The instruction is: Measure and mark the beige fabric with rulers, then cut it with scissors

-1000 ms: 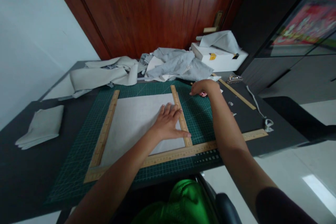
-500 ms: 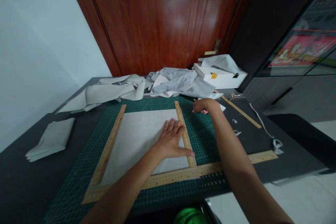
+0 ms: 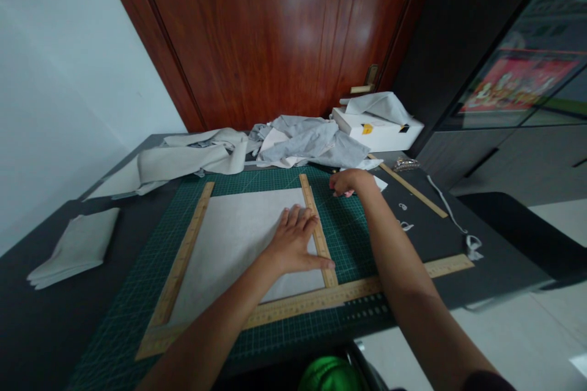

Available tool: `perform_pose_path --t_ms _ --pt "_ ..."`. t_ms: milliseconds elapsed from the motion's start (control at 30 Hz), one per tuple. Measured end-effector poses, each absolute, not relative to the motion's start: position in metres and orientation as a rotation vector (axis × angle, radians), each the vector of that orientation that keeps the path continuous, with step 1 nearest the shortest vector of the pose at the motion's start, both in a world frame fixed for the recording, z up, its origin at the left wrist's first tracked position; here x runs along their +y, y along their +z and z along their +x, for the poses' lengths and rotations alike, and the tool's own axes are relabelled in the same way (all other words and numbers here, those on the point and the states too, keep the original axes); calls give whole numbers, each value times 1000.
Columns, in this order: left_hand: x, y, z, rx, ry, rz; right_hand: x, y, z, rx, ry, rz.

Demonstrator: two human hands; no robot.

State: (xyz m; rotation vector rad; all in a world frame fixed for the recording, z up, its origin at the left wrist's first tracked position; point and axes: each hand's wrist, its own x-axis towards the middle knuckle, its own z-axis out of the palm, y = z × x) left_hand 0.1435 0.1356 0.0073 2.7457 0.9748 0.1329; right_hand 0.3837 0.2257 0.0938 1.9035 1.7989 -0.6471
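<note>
A pale, squared piece of cloth (image 3: 243,232) lies flat on a green cutting mat (image 3: 351,250). My left hand (image 3: 296,241) rests on its right part, fingers spread, thumb and fingertips across a wooden ruler (image 3: 321,245) along the right edge. Another wooden ruler (image 3: 186,253) lines the left edge, and a longer ruler (image 3: 307,302) crosses the near edge. Beyond the mat's middle, my right hand (image 3: 348,182) is closed, fingers curled down near a white scrap (image 3: 380,183). What it grips is hidden; something pinkish shows under the fingers.
Crumpled grey cloth (image 3: 312,140) and a pale cloth strip (image 3: 192,159) lie along the back. Behind them stands a white box (image 3: 378,134). Folded cloth (image 3: 77,247) sits at left. A thin wooden strip (image 3: 413,188) and a white cord (image 3: 447,204) lie at right.
The view has shifted slightly, so everything sits a little further left. My right hand has turned slightly, its curled fingers showing more. My left hand stays on the cloth and ruler.
</note>
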Motion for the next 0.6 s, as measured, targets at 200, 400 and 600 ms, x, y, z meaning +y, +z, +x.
perform_pose_path --t_ms 200,400,600 --pt "135 10 144 979 114 2747 226 93 383 1802 -652 1899" --pt "136 10 144 976 120 2738 228 92 385 1809 -677 1885" --pt "137 7 144 964 148 2753 229 90 384 1791 -687 1851"
